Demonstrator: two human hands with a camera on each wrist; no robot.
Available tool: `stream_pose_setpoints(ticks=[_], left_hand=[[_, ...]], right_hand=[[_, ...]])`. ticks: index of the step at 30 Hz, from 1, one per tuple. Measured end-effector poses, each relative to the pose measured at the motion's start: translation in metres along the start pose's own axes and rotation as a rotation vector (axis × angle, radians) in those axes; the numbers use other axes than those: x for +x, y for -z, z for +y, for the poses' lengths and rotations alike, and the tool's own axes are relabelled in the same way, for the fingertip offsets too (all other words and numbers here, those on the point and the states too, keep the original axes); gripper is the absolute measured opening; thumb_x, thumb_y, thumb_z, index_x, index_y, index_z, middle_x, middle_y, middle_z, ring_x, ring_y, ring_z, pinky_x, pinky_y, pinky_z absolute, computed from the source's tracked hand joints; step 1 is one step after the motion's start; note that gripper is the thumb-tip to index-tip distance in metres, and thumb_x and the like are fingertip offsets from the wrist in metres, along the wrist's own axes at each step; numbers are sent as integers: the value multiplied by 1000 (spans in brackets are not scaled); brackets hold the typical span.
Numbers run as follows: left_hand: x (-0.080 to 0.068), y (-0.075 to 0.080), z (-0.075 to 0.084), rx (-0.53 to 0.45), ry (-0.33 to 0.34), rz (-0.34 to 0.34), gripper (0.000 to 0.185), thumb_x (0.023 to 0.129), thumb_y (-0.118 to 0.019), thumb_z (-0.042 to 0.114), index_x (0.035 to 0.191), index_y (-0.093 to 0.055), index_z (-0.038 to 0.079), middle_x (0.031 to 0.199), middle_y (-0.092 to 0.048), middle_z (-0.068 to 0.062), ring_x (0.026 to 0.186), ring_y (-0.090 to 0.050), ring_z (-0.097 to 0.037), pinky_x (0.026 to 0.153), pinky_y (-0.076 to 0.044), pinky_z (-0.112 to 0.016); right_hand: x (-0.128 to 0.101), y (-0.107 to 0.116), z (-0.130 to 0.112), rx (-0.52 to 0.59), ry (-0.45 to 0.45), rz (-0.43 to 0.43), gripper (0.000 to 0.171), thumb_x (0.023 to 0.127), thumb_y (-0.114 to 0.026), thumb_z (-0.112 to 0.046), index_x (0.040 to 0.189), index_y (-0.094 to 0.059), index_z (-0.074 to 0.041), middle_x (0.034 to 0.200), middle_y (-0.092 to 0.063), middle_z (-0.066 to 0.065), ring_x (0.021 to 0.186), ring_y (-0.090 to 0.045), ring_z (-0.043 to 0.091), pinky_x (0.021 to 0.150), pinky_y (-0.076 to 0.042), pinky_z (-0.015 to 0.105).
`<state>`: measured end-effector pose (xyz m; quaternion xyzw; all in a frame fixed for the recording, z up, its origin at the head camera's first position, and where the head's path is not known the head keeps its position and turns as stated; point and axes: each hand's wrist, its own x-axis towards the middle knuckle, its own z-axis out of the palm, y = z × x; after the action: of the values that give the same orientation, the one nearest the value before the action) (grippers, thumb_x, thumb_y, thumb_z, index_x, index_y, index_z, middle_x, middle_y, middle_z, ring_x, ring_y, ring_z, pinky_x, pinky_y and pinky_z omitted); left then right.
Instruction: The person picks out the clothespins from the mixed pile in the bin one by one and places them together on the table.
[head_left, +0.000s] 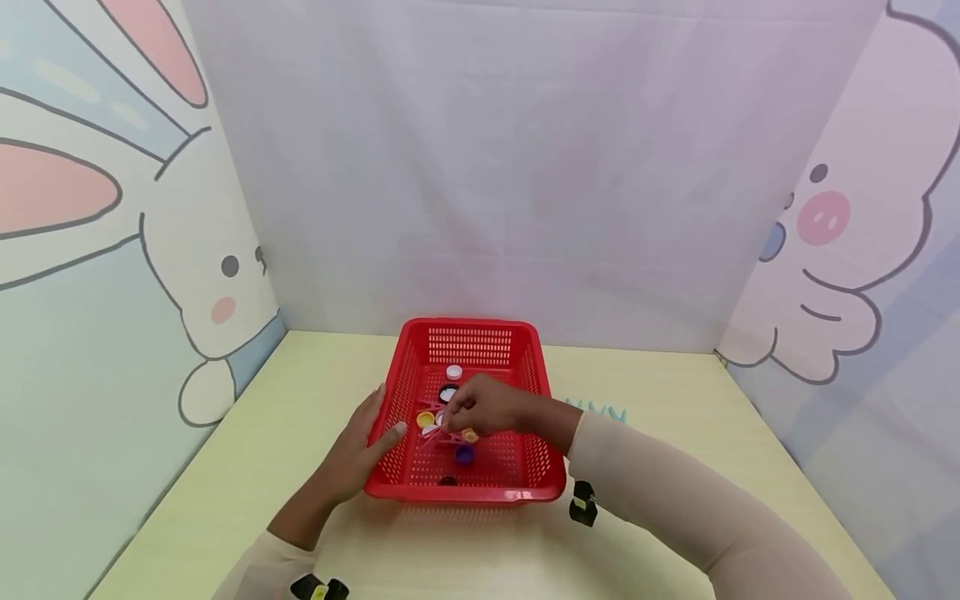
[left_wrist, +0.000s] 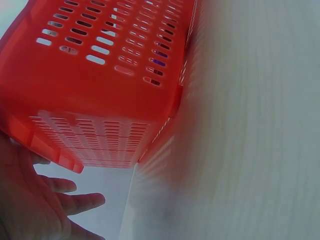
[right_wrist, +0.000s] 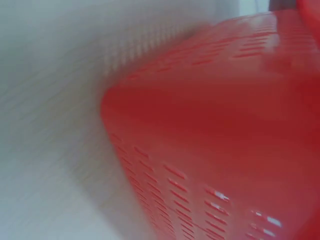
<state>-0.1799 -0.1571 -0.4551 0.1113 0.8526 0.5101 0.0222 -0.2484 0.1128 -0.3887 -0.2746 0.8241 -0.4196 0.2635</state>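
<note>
Red basket (head_left: 465, 493), left grip (head_left: 356, 455) at rim

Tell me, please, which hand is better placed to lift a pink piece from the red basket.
The right hand, I think: it reaches into the red basket, right by a pink piece, whereas the left hand is at the basket's left rim.

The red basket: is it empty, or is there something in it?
Not empty: the head view shows a white cap, a yellow cap and a purple cap inside the red basket, among other small pieces.
</note>
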Motion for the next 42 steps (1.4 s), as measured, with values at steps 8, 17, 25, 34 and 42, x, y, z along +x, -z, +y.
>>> stream_pose_setpoints(ticks=[8, 17, 25, 34, 42], left_hand=[[0, 1, 2, 20, 5, 5, 104, 99, -76, 46, 177, -11, 20, 166, -40, -18, 127, -66, -32, 89, -70, -41], [2, 0, 1, -6, -6, -8, 103, 99, -76, 46, 176, -13, 21, 165, -42, -17, 130, -65, -32, 88, -70, -40], [3, -3, 1, -13, -13, -10, 103, 99, -76, 46, 176, -13, 22, 165, -43, -18, 132, -64, -32, 88, -70, -40], [3, 0, -1, -13, -21, -5, 102, 99, -76, 46, 176, -13, 21, 163, -45, -17, 130, -66, -31, 88, -70, -40], [2, 1, -2, -15, -10, -6, 104, 98, -77, 45, 176, -12, 21, 164, -43, -18, 130, -65, -31, 88, -70, -40]], right_hand=[[-18, 15, 5, 37, 12, 66, 14, 103, -78, -22, 106, -86, -11, 82, -75, 2, 60, -46, 13, 58, -47, 24], [-48, 25, 13, 51, 11, 143, 12, 103, -78, -25, 107, -86, -17, 79, -70, 5, 59, -46, 13, 59, -47, 25], [-75, 31, 22, 80, 12, 226, 17, 102, -79, -27, 109, -84, -12, 75, -66, 5, 60, -46, 14, 58, -48, 23], [-105, 35, 36, 159, 19, 321, 24, 102, -79, -26, 113, -82, -5, 76, -63, 8, 58, -45, 11, 55, -46, 20], [-130, 34, 48, 224, 10, 407, 29, 103, -78, -28, 117, -81, -2, 71, -63, 2, 54, -44, 10, 52, -43, 21]])
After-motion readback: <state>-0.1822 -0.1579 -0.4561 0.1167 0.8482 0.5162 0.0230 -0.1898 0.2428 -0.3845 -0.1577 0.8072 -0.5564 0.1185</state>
